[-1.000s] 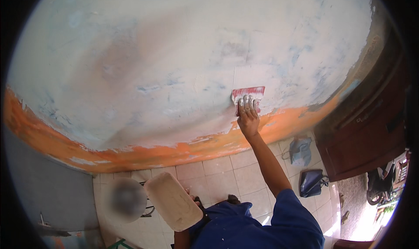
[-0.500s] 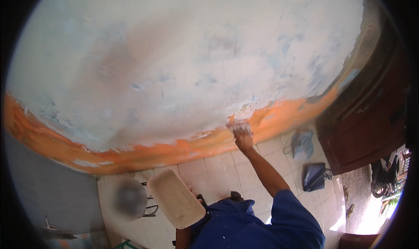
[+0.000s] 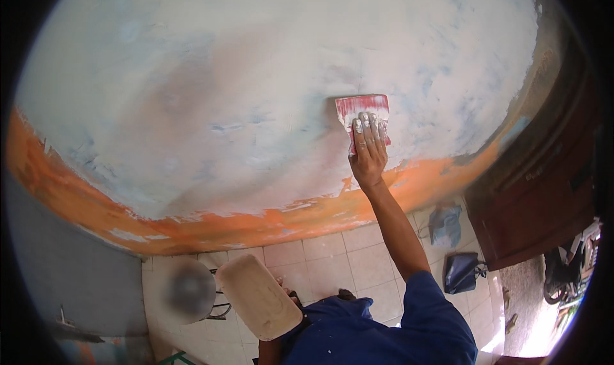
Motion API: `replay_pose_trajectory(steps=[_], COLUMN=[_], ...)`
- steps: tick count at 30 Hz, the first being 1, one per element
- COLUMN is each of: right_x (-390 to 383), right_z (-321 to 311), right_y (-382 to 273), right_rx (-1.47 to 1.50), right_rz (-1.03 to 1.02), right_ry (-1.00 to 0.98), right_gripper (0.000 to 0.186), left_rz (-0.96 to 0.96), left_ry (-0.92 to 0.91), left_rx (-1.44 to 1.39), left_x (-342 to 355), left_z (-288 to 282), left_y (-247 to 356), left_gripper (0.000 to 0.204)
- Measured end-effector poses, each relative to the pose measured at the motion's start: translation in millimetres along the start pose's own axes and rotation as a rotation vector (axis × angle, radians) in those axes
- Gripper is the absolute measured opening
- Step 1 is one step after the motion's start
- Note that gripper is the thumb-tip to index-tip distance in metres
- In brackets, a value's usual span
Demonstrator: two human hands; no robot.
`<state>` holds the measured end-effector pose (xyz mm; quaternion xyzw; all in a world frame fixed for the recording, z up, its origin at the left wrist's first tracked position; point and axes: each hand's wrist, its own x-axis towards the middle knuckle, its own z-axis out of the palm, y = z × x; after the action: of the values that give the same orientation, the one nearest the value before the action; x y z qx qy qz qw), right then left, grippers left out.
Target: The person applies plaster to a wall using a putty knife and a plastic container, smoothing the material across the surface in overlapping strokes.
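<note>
A white-smeared right hand (image 3: 369,155) gripped a flared red putty spreader (image 3: 362,104) against a patchy, pale-coated wall (image 3: 268,71); a round-cornered beige tray (image 3: 259,296) hid the left hand, its grip unclear.

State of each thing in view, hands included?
Right hand: white-smeared, holding red spreader.
Red spreader: at the wall, streaked white.
Wall: patchy pale coat, orange below.
Left hand: not visible.
Beige board: stained, slanted in view.
Dark bag: on tiled floor.
Blue plastic bag: rumpled, on floor.
Brown door: appears open.
</note>
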<state>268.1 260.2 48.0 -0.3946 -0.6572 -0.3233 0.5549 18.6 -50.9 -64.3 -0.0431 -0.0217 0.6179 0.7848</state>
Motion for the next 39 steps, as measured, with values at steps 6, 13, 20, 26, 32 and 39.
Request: replay_pose_trajectory(steps=[6,13,20,26,32,39], right_x=[-47,-143,-275,-179,-32,-33], right_z=[28,33,-7,-36,-10,13], right_y=[6,-3,-17,-9,29,42], right_rx=[0.001,0.016,0.033,-0.019,-0.087,-0.05], right_rz=[0.008,0.072,0.275,0.256,0.054,0.083], right_ry=[-0.139,-0.311,-0.623,-0.341,-0.009,-0.193], right_gripper=[0.045,0.051,0.042,0.037,0.043,0.059], left_rz=[0.022,0.083,0.063,0.034,0.026,-0.018], left_ry=[-0.07,-0.074,-0.087,-0.075,-0.004,0.01], left_rx=[-0.012,-0.057,0.002,-0.053,0.036,-0.003], left_x=[0,1,-1,-2,8,21], left_z=[-17,-16,-19,-19,-15,12], left_y=[11,6,8,10,2,-17], left_gripper=[0.075,0.079,0.078,0.077,0.074,0.067])
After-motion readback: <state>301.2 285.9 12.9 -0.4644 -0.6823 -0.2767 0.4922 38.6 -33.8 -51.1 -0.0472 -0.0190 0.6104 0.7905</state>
